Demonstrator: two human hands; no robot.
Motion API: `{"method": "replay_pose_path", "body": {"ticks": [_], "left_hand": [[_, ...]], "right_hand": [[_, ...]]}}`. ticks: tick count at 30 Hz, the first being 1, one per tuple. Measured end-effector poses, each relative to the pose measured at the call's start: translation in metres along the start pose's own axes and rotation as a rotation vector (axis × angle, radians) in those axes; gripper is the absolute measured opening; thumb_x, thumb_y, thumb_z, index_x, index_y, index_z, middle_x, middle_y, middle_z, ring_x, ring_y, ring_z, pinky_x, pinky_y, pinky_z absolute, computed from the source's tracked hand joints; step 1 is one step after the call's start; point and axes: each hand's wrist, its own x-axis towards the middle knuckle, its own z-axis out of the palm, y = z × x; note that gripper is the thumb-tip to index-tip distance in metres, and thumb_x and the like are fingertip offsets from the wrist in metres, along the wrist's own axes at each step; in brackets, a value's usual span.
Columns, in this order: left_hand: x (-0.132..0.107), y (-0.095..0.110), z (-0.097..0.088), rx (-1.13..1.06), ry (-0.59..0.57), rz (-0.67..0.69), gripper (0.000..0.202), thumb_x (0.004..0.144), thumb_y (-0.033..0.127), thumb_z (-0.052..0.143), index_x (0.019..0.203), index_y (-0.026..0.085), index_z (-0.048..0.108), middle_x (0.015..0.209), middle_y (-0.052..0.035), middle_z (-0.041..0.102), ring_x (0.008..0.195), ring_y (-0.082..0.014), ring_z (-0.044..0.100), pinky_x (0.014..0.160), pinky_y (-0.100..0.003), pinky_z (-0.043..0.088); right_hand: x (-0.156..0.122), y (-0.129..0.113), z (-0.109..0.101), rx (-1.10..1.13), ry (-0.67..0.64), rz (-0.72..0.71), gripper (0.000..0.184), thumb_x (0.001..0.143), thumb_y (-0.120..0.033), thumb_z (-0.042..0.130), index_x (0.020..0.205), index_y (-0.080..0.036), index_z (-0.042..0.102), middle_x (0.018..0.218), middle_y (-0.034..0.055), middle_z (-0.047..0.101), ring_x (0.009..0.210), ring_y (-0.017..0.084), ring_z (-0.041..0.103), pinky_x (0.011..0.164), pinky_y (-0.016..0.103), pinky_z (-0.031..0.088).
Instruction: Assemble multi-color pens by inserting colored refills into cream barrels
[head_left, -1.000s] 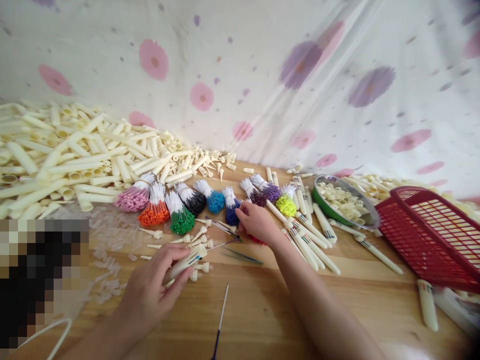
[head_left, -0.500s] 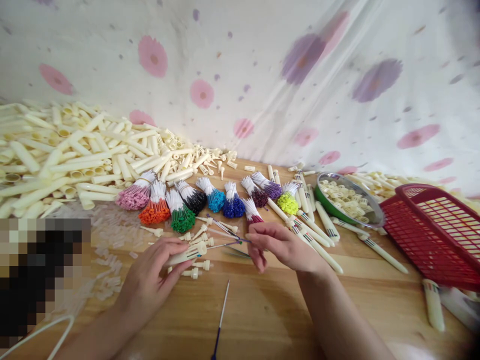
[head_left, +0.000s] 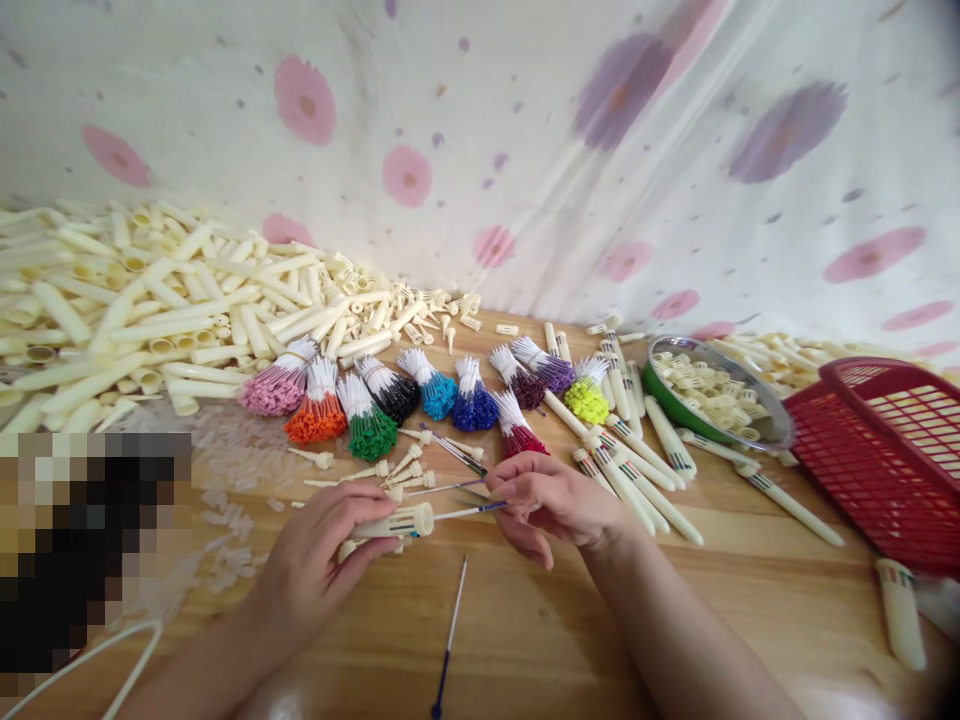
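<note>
My left hand [head_left: 319,545] is closed around a cream multicolour pen barrel [head_left: 390,524], whose round end with coloured slots faces right. My right hand [head_left: 559,505] pinches thin ink refills. One purple-and-white refill [head_left: 466,512] spans from its fingertips to the barrel's end; whether the tip is inside I cannot tell. Other refills [head_left: 454,452] fan out behind those fingers. Below, between the hands, a single dark purple-and-white refill [head_left: 450,640] lies on the wooden table [head_left: 525,650]. Small cream pen parts [head_left: 409,460] lie just behind my left hand.
Tied refill bundles in several colours, such as the green bundle [head_left: 371,430], stand in a row. Cream barrels [head_left: 150,300] are heaped at left, near loose clear pieces [head_left: 225,500]. At right are pens [head_left: 637,480], a green-sided bowl [head_left: 675,405] and a red basket [head_left: 870,460].
The pen barrel has tilted closer to level, its slotted end shifting right and down. My right hand has lowered slightly, and a refill now lines up with that end. The view has shifted a little.
</note>
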Motion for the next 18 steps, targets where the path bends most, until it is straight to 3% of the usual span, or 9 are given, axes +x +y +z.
{"method": "replay_pose_path", "body": {"ticks": [18], "left_hand": [[-0.0019,0.0003,0.0013,-0.037,-0.030,-0.038,0.013,0.085,0.027,0.057,0.097,0.023,0.060,0.089,-0.0047,0.070,0.086,-0.0189,0.067,0.073,-0.031,0.055]], "right_hand": [[-0.0001,-0.0010,0.0048,-0.020,0.025,0.041,0.023,0.070,-0.023,0.052,0.049,-0.017,0.044,0.035,-0.0039,0.051,0.026,0.007,0.043,0.027,0.014,0.029]]}}
